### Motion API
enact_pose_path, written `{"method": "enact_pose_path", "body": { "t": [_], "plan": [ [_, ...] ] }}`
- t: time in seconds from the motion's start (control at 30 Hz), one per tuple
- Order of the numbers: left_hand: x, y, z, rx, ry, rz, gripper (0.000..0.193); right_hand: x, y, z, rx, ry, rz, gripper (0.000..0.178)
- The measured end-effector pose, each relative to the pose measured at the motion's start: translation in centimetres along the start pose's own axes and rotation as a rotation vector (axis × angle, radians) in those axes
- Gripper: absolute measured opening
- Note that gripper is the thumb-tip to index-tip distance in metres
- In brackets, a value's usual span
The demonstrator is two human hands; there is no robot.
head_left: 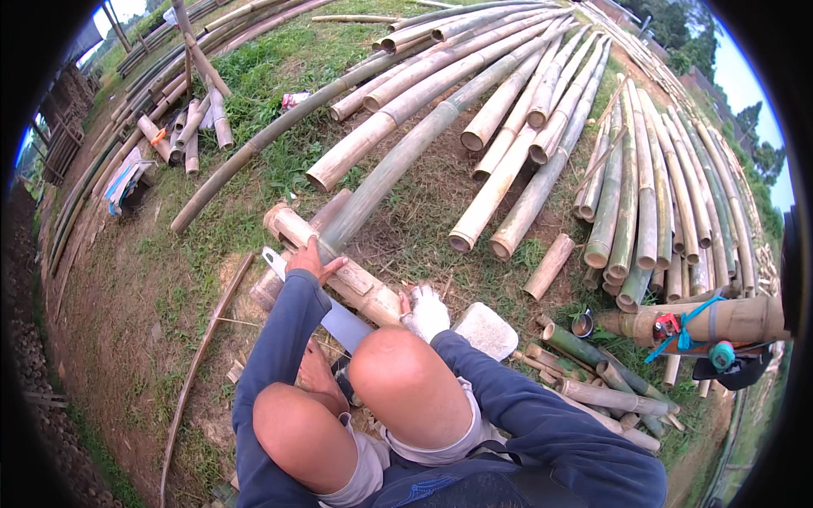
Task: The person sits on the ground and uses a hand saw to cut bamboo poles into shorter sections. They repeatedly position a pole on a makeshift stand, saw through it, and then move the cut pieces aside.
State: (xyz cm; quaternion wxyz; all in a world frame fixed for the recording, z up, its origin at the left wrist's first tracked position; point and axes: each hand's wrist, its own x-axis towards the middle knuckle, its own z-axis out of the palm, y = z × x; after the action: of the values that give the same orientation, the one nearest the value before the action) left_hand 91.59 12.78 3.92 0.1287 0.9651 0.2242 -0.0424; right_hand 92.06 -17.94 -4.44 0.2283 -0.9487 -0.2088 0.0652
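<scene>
A thick, pale bamboo piece (378,298) lies slantwise in front of my knees, its hollow far end toward the upper left. On top of it rests my left hand (312,264), bare, with thumb and fingers spread apart. A small flat rectangular patch (354,280) shows on the bamboo near that thumb. My right hand (426,314) wears a white glove with some fingertips uncovered; its fingers curl at the bamboo's near end. A saw blade (340,325) runs alongside the bamboo, partly behind my left forearm; its handle is hidden.
Long bamboo poles (389,173) fan out ahead and to the right. A pale block (486,331) sits beside my right hand. Cut bamboo pieces (605,394) are heaped at right, near a thick bamboo length (728,321) with blue ties. A thin strip (199,385) lies at left.
</scene>
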Motion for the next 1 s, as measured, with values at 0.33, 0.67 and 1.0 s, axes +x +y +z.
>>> {"method": "enact_pose_path", "body": {
  "t": [0.33,0.67,1.0],
  "plan": [
    [-1.3,-0.8,-0.2,-0.080,0.061,0.103,0.094,0.0,0.0,0.3,-0.001,-0.016,0.041,0.050],
    [-15.1,-13.7,-3.5,-0.017,0.079,-0.095,0.099,-0.8,-0.4,-0.5,-0.013,0.026,0.075,0.046],
    [-41.3,-38.8,-2.9,0.444,-0.105,-0.724,0.126,-0.1,0.4,1.1,0.065,0.069,-0.012,0.045]
  ]
}}
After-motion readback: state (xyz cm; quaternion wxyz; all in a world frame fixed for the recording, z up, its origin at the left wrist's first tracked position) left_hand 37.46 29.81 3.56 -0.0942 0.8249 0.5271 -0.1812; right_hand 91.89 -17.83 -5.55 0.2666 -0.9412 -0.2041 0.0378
